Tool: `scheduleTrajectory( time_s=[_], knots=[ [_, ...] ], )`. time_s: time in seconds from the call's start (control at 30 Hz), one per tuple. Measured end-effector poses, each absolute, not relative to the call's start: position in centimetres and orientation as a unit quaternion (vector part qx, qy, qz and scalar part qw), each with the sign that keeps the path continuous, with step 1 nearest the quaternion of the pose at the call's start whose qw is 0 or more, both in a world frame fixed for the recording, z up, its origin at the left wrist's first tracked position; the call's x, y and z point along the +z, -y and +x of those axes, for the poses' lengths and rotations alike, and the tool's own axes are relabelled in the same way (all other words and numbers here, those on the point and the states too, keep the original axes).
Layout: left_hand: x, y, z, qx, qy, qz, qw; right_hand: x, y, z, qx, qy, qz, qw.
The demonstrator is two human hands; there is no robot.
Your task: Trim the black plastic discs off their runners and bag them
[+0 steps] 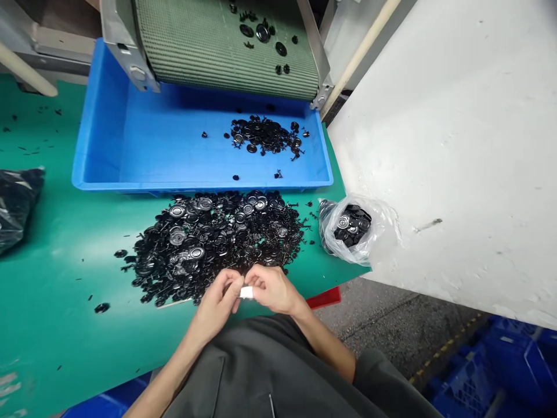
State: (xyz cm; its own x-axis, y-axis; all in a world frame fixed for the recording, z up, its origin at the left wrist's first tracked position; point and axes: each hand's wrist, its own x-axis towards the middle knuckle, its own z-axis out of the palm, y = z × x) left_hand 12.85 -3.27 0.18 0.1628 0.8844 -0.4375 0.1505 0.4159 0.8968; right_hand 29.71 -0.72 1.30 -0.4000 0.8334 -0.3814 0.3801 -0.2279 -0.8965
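My left hand (221, 296) and my right hand (270, 288) meet fingertip to fingertip at the near edge of a heap of small black plastic parts (213, 244). Both are closed in a pinch. Whatever lies between the fingertips is too small or hidden to make out. A small white piece (246, 292), perhaps tape around a finger, shows beside my right thumb. The heap mixes round discs with thin branched bits, spread on the green tabletop (104, 348).
Behind the heap stands a blue tray (174, 157) with more black parts, below a green conveyor belt (209, 46) carrying several. An opened clear plastic bag (368, 247) of black discs sits right, near a white panel (456, 145). Another bag (17, 203) lies far left.
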Motion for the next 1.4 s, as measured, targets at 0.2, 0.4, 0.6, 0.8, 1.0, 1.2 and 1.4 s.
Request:
scheduleTrajectory(
  time_s=[0.2,0.4,0.6,0.8,1.0,1.2,1.4],
  knots=[
    [0.4,3.8,13.4,0.327,-0.564,0.333,0.682,1.1,1.2,28.6,0.517,0.623,-0.530,0.250],
    [0.8,3.5,12.6,0.293,-0.567,0.422,0.644,1.8,1.4,29.2,0.414,0.743,-0.497,0.171],
    [2.2,2.9,11.7,0.242,-0.532,0.487,0.650,1.7,1.5,30.2,0.385,0.790,-0.445,0.176],
    [1.6,2.3,14.0,0.325,-0.516,0.317,0.726,1.3,0.3,30.3,0.409,0.749,-0.480,0.205],
    [1.6,1.2,14.5,0.411,-0.494,0.186,0.744,1.8,-3.2,33.8,0.248,0.709,-0.630,0.197],
    [1.9,0.5,14.7,0.446,-0.425,0.119,0.779,0.1,-5.1,35.5,0.199,0.732,-0.640,0.123],
    [1.9,-0.1,15.2,0.416,-0.415,0.083,0.805,-0.1,-5.2,35.2,0.199,0.736,-0.633,0.131]
  ],
)
